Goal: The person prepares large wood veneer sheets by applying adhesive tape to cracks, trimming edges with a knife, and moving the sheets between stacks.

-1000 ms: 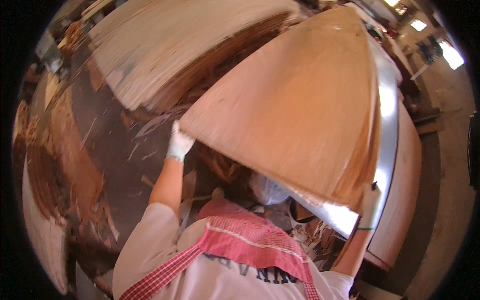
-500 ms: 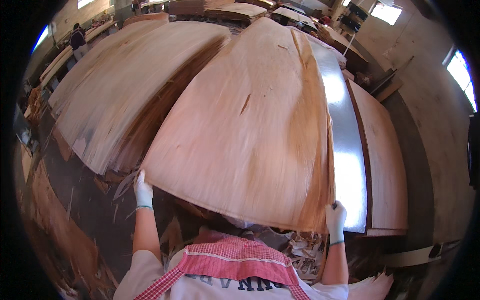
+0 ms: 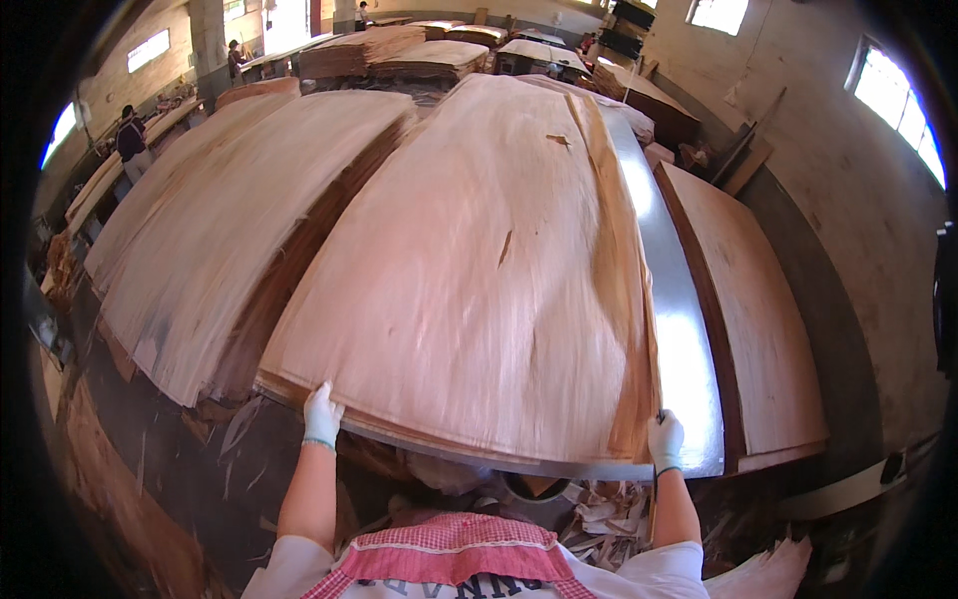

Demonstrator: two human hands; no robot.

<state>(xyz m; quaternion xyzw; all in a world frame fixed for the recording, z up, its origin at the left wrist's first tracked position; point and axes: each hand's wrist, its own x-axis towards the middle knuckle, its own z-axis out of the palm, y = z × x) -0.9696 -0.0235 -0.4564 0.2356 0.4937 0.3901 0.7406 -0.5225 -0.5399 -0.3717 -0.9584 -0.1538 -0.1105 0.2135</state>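
A large pale-pink wood veneer sheet [image 3: 449,299] lies over a metal-topped table, its near edge toward me. Brown discoloration runs along its right side, and it has a small hole and a dark slit. My left hand [image 3: 321,414], in a white glove with a green cuff, is closed on the near edge, left of the middle. At the near right corner my right hand [image 3: 666,440], gloved alike, is closed against the sheet's edge. A small dark tip shows by its fingers; what it belongs to is hidden. Layered edges show below the sheet at the near left.
Stacks of veneer stand left [image 3: 230,220] and right [image 3: 748,309]. Between the sheet and the right stack runs a shiny metal surface [image 3: 689,369]. Wood scraps [image 3: 609,509] lie below the near edge. A person [image 3: 132,145] stands far left; more stacks fill the back.
The sheet's near left corner has come down and left onto the layers below. My left hand has slid right along the near edge. My right hand stays at the right corner. The view has tilted up.
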